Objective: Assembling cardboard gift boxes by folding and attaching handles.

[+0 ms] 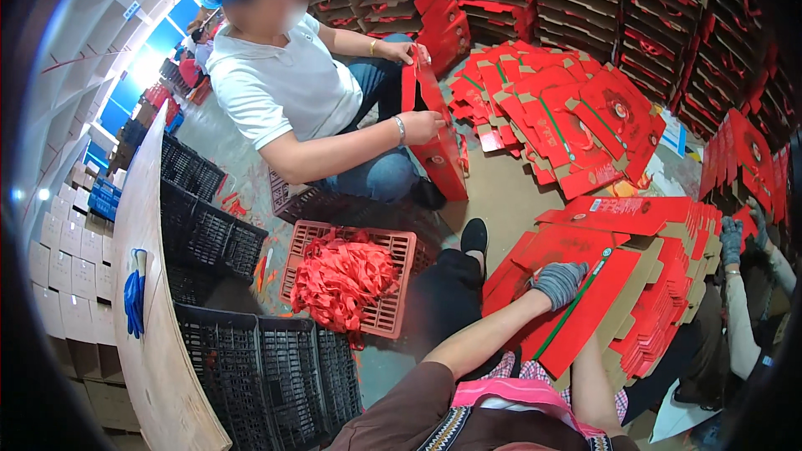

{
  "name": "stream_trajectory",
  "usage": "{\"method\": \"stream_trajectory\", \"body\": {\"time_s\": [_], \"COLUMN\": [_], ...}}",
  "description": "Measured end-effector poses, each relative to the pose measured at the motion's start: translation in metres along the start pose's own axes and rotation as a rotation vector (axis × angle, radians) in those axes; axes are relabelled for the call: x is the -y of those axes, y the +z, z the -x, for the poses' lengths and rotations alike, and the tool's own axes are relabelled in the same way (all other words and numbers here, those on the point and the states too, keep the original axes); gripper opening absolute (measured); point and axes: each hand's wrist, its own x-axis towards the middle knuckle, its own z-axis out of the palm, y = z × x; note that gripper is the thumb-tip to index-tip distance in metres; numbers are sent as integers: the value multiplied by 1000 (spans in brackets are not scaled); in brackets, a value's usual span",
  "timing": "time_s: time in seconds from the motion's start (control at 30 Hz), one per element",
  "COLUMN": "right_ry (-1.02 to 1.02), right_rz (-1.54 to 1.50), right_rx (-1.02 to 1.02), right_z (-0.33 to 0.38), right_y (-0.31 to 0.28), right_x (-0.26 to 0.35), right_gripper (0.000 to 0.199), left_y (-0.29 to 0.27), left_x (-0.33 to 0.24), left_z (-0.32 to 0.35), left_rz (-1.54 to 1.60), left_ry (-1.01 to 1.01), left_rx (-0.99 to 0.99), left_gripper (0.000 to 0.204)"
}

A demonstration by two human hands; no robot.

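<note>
A flat red carton (591, 296) with a green strip lies across my lap, on top of other flat red cartons. My left hand (558, 286), in a grey knit glove, is on its face beside a dark cutout. The gloved fingers look curled against the board; the fingertips are hidden. My right forearm (593, 397) passes beneath the same carton, which covers my right hand. Beside my right side, a fanned stack of red cartons (653, 317) shows brown cardboard edges.
An orange crate (391, 301) holds red ribbons (347, 277), left of my leg. Black crates (267, 367) stand beside a wooden board (142, 225). Opposite, a person (292, 92) holds a red carton (440, 154). A carton heap (576, 108) lies ahead. Another person's gloved hands (732, 238) are at right.
</note>
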Motion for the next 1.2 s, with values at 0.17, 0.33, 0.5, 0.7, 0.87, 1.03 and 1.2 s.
{"method": "stream_trajectory", "body": {"time_s": [0.17,0.33,0.5,0.7,0.87,1.03,1.2], "right_ry": [-52,-88,-40,14,90,133,373], "right_rz": [36,83,152,280,338,359,-175], "right_rx": [28,49,-68,-379,-491,-499,-691], "right_z": [0,2,14,-23,3,4,9], "right_y": [2,2,-19,-47,-56,-76,-28], "right_x": [-2,-10,-12,-25,-26,-20,10], "right_gripper": [28,28,28,28,27,27,42], "left_y": [3,3,5,-12,-18,-46,-71], "left_x": [-3,-6,-9,-3,-5,-15,-4], "left_z": [3,8,6,3,0,14,55], "left_rz": [-24,-24,-174,-187,-241,-397,-491], "left_ry": [-16,2,19,-57,-95,-176,-196], "left_rx": [-5,-34,51,75,140,381,391], "left_gripper": [28,19,14,22,21,20,23]}}
